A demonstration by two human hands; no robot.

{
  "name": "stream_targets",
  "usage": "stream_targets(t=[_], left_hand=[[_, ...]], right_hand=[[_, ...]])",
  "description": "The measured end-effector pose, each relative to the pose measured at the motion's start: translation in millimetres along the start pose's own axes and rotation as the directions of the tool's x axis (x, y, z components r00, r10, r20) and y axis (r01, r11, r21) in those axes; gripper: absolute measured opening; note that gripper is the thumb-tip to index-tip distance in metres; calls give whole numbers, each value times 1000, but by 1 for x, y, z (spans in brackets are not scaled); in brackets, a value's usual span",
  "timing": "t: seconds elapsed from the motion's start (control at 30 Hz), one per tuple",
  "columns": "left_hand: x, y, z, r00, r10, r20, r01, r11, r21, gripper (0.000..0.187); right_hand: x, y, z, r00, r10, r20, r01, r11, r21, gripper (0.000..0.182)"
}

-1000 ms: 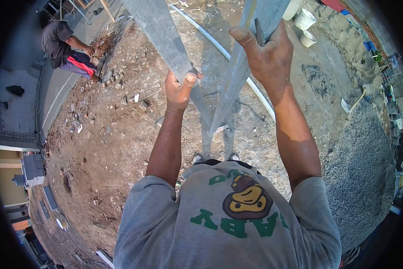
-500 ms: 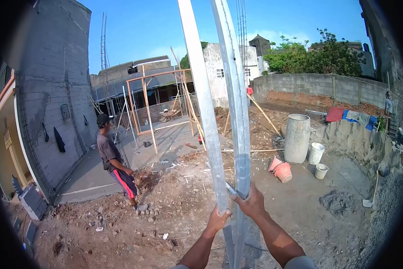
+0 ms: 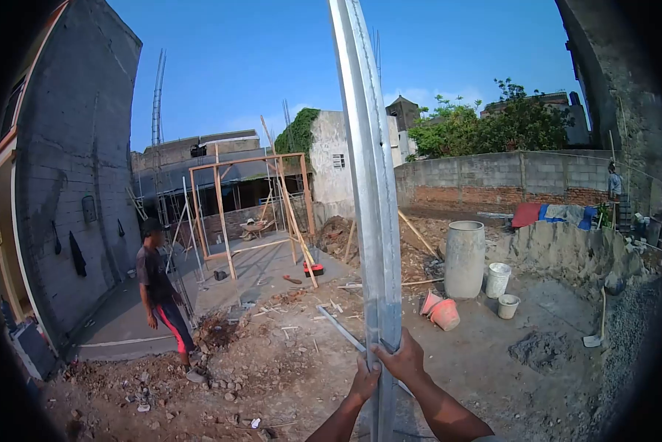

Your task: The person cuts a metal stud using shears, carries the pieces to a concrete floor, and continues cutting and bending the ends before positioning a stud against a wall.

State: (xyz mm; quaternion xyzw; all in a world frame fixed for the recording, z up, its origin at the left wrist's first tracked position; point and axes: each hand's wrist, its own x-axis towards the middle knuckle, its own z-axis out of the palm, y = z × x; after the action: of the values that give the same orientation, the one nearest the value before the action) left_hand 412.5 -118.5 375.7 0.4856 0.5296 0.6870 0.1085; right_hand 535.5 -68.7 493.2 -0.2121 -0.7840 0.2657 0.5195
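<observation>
**Gripping long silver-grey metal profiles point(image 3: 379, 243) two-handed, pretty much upright**

Got the metal side by side, running from below the grip right up past the top of the view. Pinching the left edge with the bare left hand point(image 3: 365, 379), fingers closed. Wrapping the right edge with the bare right hand point(image 3: 402, 359), a touch higher, thumb pressed toward the front. Angling both forearms up and inward, hands nearly meeting at the metal.

Container roundup, all beyond the grip and off to its right: seeing two orange-red plastic buckets point(image 3: 444, 314) closest, both tilted, then a tall grey cylindrical drum point(image 3: 465, 259) upright behind them. Also spotting a round white bucket point(image 3: 498, 280) just beside the drum, plus a smaller off-white bucket point(image 3: 508, 306) in front of that. Can't make out any contents, honestly.
</observation>
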Motion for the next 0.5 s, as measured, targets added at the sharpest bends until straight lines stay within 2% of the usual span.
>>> stream_targets(t=[0.03,0.13,0.23,0.3,0.37,0.47,0.5], left_hand=[[-4,-7,5,998,66,-24,-67,998,-23,88],[-30,-8,18,992,122,-21,-116,975,188,111],[-42,20,22,998,-55,-6,54,928,369,125],[-44,23,24,992,-106,-68,125,892,435,123],[-42,36,21,975,-209,-78,223,891,395,119],[-41,35,8,970,-232,-71,242,932,269,115],[-43,40,2,967,-246,-75,256,935,244,114]], right_hand=[[0,-2,-3,1000,5,1,-5,1000,12,63],[1,5,-3,999,43,-7,-43,999,-15,60],[3,-3,-8,997,72,9,-72,997,-8,60],[1,-5,-6,999,51,16,-51,999,-12,58],[-3,-13,-2,999,-37,-3,37,998,51,55],[-8,-11,5,995,-62,75,50,987,154,54],[-14,-10,5,990,-72,118,55,989,137,55]])
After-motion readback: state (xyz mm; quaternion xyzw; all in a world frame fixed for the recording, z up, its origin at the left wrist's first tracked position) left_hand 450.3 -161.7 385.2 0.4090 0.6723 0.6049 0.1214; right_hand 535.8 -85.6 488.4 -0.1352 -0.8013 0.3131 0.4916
